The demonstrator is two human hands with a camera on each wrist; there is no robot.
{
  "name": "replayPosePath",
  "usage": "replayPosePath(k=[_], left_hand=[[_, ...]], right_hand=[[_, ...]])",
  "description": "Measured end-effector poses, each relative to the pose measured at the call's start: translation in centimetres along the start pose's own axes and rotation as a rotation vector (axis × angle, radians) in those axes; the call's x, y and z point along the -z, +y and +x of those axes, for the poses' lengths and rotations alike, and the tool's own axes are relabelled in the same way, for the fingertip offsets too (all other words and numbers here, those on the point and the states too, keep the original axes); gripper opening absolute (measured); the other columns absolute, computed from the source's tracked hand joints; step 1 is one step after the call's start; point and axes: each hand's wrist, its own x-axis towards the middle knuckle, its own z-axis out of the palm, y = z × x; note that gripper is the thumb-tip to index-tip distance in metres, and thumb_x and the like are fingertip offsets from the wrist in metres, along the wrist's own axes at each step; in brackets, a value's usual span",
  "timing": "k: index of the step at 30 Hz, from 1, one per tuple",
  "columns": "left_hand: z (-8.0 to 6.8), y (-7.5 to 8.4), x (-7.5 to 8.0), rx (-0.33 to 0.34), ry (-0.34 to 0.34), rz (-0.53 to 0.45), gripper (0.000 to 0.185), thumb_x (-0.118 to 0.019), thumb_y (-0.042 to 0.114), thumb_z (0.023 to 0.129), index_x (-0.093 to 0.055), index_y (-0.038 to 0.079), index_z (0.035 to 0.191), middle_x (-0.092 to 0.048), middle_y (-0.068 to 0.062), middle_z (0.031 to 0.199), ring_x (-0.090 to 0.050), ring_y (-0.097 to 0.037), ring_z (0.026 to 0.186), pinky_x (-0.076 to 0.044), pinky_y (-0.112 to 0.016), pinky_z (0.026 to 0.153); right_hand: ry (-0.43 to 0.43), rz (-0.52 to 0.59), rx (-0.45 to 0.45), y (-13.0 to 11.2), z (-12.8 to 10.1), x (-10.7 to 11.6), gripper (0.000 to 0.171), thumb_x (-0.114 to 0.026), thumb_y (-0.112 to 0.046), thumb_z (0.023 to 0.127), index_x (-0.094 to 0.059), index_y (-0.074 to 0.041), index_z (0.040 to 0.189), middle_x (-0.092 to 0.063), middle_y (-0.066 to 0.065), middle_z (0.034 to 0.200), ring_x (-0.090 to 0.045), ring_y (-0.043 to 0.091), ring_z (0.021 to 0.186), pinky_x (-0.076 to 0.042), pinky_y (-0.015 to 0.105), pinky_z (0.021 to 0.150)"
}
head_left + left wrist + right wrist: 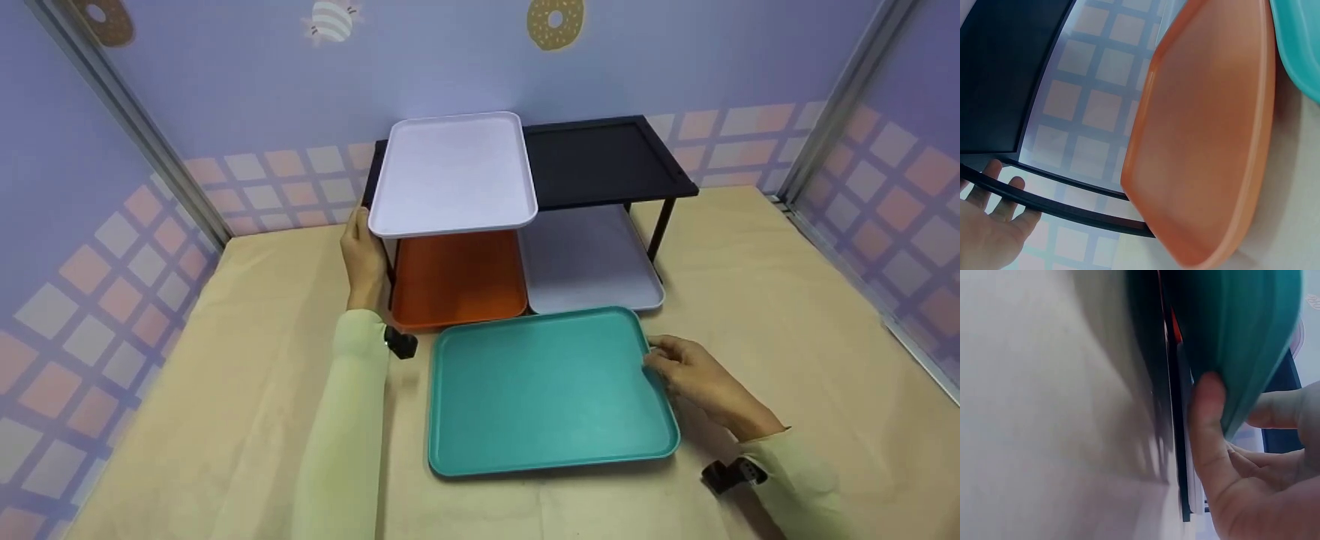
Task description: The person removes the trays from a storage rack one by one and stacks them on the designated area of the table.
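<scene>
- Here we are with the teal rectangular plastic-looking tray [547, 397]: it's in front of the rack, its right side raised off the beige cloth [247, 360]; whether its left side touches, we can't tell.
- The right hand [701, 379] has it, thumb and fingers pinching the right edge.
- By our reading, three trays are placed and this one isn't: it's the piece left over.
- Up top, we see a pale lavender rectangular tray [454, 176] on the left half of the black rectangular rack [607, 161], jutting over its front edge.
- Below, we count two more side by side: an orange tray [461, 277] on the left, a greyish-lavender tray [589, 259] on the right.
- Over at the rack's left end, the left hand [364, 255] has its fingers a little apart behind a slim black leg [1089, 218]; whether they're gripping it, we can't tell.
- Behind everything, we have a lavender-blue printed wall [675, 67].
</scene>
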Motion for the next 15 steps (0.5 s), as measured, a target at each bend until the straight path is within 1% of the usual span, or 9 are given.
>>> replayPosePath(k=[2, 5, 7, 11, 15], left_hand=[[0.02, -0.02, -0.05, 0.003, 0.007, -0.013, 0.044, -0.038, 0.017, 0.111, -0.051, -0.008, 0.146, -0.056, -0.024, 0.145, -0.051, -0.03, 0.139, -0.04, -0.029, 0.117], [0.06, -0.09, -0.12, 0.005, 0.015, -0.037, 0.044, -0.038, 0.016, 0.111, -0.052, -0.008, 0.145, -0.057, -0.026, 0.144, -0.052, -0.03, 0.137, -0.041, -0.029, 0.116], [0.07, -0.15, -0.14, 0.006, 0.023, -0.048, 0.043, -0.038, 0.015, 0.111, -0.054, -0.009, 0.143, -0.059, -0.027, 0.141, -0.054, -0.031, 0.134, -0.043, -0.03, 0.115], [0.1, -0.25, -0.16, 0.004, 0.024, -0.063, 0.043, -0.039, 0.014, 0.111, -0.053, -0.009, 0.144, -0.058, -0.027, 0.142, -0.053, -0.032, 0.136, -0.042, -0.031, 0.115], [0.1, -0.15, -0.14, 0.008, 0.019, -0.063, 0.043, -0.038, 0.014, 0.111, -0.051, -0.009, 0.145, -0.056, -0.027, 0.144, -0.051, -0.033, 0.138, -0.041, -0.03, 0.117]], right_hand=[[0.007, -0.026, 0.017, 0.2, 0.01, -0.03, 0.055, -0.05, -0.017, 0.108, -0.034, 0.012, 0.152, -0.055, 0.026, 0.133, -0.058, 0.029, 0.112, -0.055, 0.03, 0.081], [0.017, -0.046, 0.035, 0.49, -0.04, -0.13, 0.054, -0.052, -0.017, 0.108, -0.035, 0.012, 0.151, -0.054, 0.029, 0.135, -0.059, 0.036, 0.12, -0.057, 0.033, 0.085], [0.026, -0.049, 0.039, 0.6, -0.07, -0.17, 0.053, -0.052, -0.017, 0.108, -0.037, 0.011, 0.151, -0.053, 0.029, 0.137, -0.058, 0.038, 0.124, -0.057, 0.035, 0.087], [0.039, -0.05, 0.036, 0.5, -0.14, -0.11, 0.049, -0.051, -0.019, 0.108, -0.043, 0.009, 0.148, -0.054, 0.026, 0.134, -0.059, 0.037, 0.122, -0.058, 0.035, 0.086], [0.039, -0.05, 0.019, 0.37, -0.18, -0.07, 0.051, -0.051, -0.021, 0.108, -0.042, 0.009, 0.149, -0.053, 0.026, 0.135, -0.059, 0.037, 0.122, -0.058, 0.036, 0.086]])
